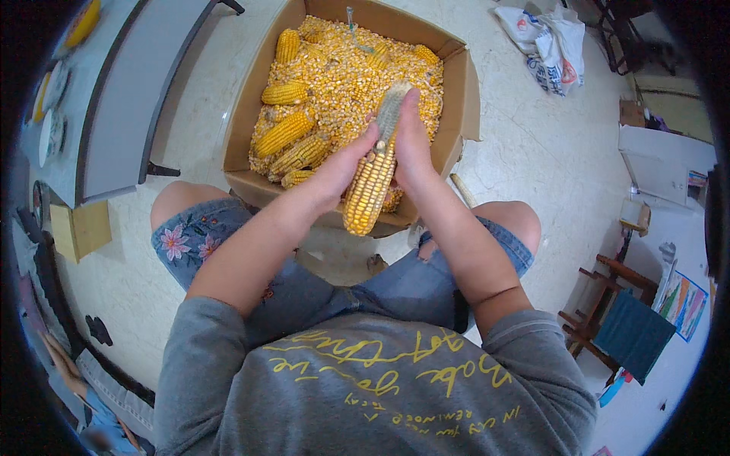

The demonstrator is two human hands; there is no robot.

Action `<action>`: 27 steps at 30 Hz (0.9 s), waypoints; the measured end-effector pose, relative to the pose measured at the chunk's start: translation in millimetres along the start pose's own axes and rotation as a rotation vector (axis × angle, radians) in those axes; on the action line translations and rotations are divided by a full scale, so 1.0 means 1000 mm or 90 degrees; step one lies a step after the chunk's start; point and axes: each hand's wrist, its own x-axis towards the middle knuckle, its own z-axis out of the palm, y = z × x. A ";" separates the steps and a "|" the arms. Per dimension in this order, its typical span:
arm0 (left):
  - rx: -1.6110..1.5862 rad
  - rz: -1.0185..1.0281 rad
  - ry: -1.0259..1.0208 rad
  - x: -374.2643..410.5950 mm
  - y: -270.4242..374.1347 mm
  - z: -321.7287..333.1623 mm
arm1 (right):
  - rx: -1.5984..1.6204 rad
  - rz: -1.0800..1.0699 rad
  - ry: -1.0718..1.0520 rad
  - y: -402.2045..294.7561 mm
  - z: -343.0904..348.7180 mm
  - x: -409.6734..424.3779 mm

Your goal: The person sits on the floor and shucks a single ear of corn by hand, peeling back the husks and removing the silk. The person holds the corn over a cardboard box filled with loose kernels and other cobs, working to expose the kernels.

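Above the front of a cardboard box [456, 91], both hands hold a partly bare ear of dried corn [369, 191]. Its upper end is a pale cob stripped of kernels, while yellow kernels in rows cover the lower end. My left hand [348, 165] grips it from the left, thumb near where the kernels begin. Along the bare part lies the thumb of my right hand [413, 142]; the fingers of both hands are largely hidden. Loose corn kernels [353, 74] fill the box, and several whole ears of corn [285, 133] rest on them, mostly at the left.
A bare cob [463, 190] lies on the floor by my right knee. White plastic bags [550, 48] lie beyond the box at right. A table [134, 91] with dishes stands at left, near a small yellow box [82, 228]. A wooden chair [619, 319] stands at right; another person [94, 404] is at lower left.
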 end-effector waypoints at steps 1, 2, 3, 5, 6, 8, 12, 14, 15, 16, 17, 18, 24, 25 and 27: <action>0.035 0.003 -0.015 -0.002 0.002 -0.002 | 0.017 0.023 0.006 -0.005 0.001 -0.001; 0.071 0.007 -0.030 -0.004 0.004 -0.004 | 0.033 0.045 0.012 -0.012 0.002 -0.002; 0.108 0.011 -0.044 -0.006 0.006 -0.005 | 0.051 0.067 0.016 -0.018 0.004 -0.003; 0.167 0.065 0.002 -0.002 -0.002 -0.011 | 0.052 0.073 0.016 -0.020 0.007 -0.005; 0.218 0.096 0.031 -0.002 -0.004 -0.009 | 0.060 0.075 0.006 -0.015 0.006 -0.006; 0.272 0.112 0.119 -0.006 -0.007 0.002 | 0.057 0.062 0.001 -0.006 0.002 -0.004; 0.585 -0.016 0.226 0.003 0.006 0.001 | -0.006 0.008 0.054 0.005 0.000 -0.001; 0.447 0.068 0.205 0.019 -0.005 -0.017 | -0.004 0.005 0.066 0.003 0.002 0.000; 0.378 0.108 0.193 0.017 -0.002 -0.013 | 0.021 0.012 0.059 -0.001 0.003 0.001; 0.339 0.098 0.127 0.011 0.002 -0.011 | 0.045 0.018 0.053 -0.006 0.003 0.000; 0.300 0.087 0.063 0.000 0.005 -0.008 | 0.042 0.022 0.055 -0.010 0.003 -0.001; 0.263 0.078 0.000 -0.009 0.011 -0.004 | 0.041 0.026 0.056 -0.013 0.004 -0.002; 0.608 0.175 0.100 -0.007 -0.003 -0.006 | -0.001 0.001 0.064 -0.003 0.001 -0.003; 0.632 0.177 0.134 -0.007 -0.004 -0.003 | 0.004 0.007 0.071 -0.002 0.001 -0.004; 0.683 0.128 0.196 -0.008 0.000 0.004 | -0.009 0.008 0.085 0.001 -0.001 -0.003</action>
